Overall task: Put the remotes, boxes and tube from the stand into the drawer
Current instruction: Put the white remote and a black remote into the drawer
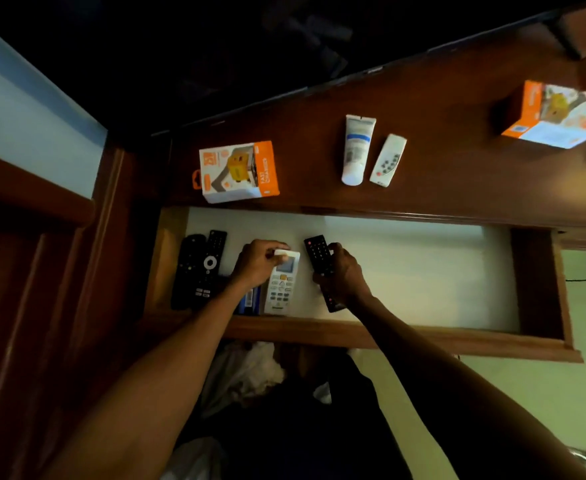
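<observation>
hands (260,261) in drawer (406,337), slim plastic remotes (282,282)

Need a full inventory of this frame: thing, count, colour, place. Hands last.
stand: 1, dark brown wood, above the drawer
drawer: 1, open, white floor
charger boxes: 2, orange and white, stand left and far right
tube: 1, white, stand middle
small remote: 1, white, beside the tube
black remotes: 2, drawer left end
blue item: 1, drawer, mostly hidden
white remote: 1, drawer, under left hand
black remote: 1, gripped in right hand
</observation>
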`<state>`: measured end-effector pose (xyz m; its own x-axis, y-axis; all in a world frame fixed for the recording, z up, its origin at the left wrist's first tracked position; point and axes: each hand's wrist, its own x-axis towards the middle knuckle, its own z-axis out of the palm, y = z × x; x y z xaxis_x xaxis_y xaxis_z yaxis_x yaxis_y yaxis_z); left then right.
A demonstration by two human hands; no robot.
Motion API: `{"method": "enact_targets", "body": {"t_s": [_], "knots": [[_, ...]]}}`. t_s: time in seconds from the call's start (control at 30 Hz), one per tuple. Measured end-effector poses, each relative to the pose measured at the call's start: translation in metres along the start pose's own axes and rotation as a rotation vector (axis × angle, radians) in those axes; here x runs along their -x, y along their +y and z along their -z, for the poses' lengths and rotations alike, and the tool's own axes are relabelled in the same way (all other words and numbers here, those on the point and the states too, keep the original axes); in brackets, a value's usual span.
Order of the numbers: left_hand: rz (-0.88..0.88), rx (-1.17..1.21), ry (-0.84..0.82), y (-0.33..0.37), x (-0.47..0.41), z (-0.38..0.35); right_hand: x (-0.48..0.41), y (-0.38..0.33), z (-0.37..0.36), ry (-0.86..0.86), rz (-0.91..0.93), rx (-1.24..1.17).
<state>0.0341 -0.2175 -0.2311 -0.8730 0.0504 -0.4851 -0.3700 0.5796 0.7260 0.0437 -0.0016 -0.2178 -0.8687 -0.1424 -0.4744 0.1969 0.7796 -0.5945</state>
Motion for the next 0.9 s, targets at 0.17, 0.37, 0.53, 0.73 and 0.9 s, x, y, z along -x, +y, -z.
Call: {"method": "enact_targets", "body": {"t_s": [0.17,0.37,0.53,0.73,0.9], "knots": [[-0.022,-0.167,0.046,-0.005,0.000,0.007,0.003,-0.016,-0.027,0.030,-0.083,-0.030],[0.012,-0.208,-0.010,-0.014,-0.006,0.012,0.002,-0.030,-0.041,0.061,-0.148,0.016],[0.037,-0.135,-0.002,-0.015,-0.006,0.011,0.007,-0.030,-0.045,0.072,-0.165,0.072],[0.009,-0.060,-0.007,-0.014,-0.005,0.010,0.012,-0.022,-0.043,0.001,-0.136,-0.052],[0.006,-0.084,0.041,-0.019,-0.003,0.009,0.016,-0.023,-0.045,-0.056,-0.064,-0.085]]}}
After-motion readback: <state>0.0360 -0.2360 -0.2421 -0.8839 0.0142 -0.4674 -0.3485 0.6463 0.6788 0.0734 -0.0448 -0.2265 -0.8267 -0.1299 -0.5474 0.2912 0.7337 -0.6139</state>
